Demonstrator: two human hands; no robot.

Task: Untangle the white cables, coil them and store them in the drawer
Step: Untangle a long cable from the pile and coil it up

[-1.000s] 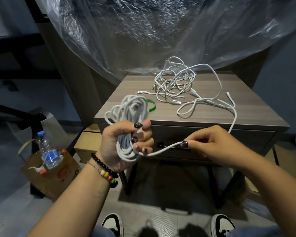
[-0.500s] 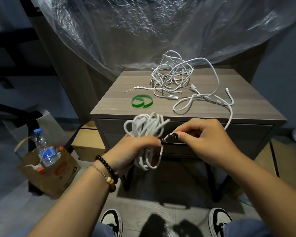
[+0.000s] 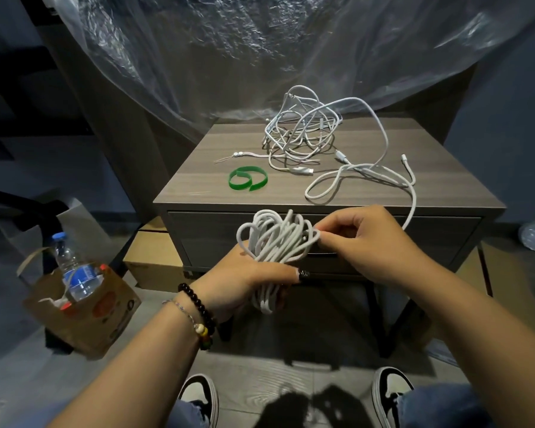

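Right in front of the closed drawer (image 3: 322,239), a bundle of coiled white cable (image 3: 275,242) sits in the left hand (image 3: 244,276), its loops fanning up above the knuckles and a short bunch hanging out below the palm. That hand is wrapped around the middle of the coil, fingers curled behind it and the thumb laid flat across the front, its dark-painted nail pointing right. The right hand (image 3: 362,242) meets the coil from the right side: thumb and forefinger are pinched together on a strand at the coil's upper right edge, while the other fingers are loosely bent and apart from it. From behind that hand, the same cable runs up over the front edge of the bedside table (image 3: 179,193) and lies in slack loops on the top. Both forearms reach forward from the bottom of the view, the left wrist wearing a dark bead bracelet (image 3: 198,310) and a thin chain, the right wrist bent inward toward the coil. Farther back on the table lies the tangle of white cables (image 3: 297,131), well apart from both hands. A green strap (image 3: 247,178), curled in a ring, rests on the table just left of the tangle. On the floor to the left stands a paper bag (image 3: 84,316) with a water bottle (image 3: 74,270) in it.
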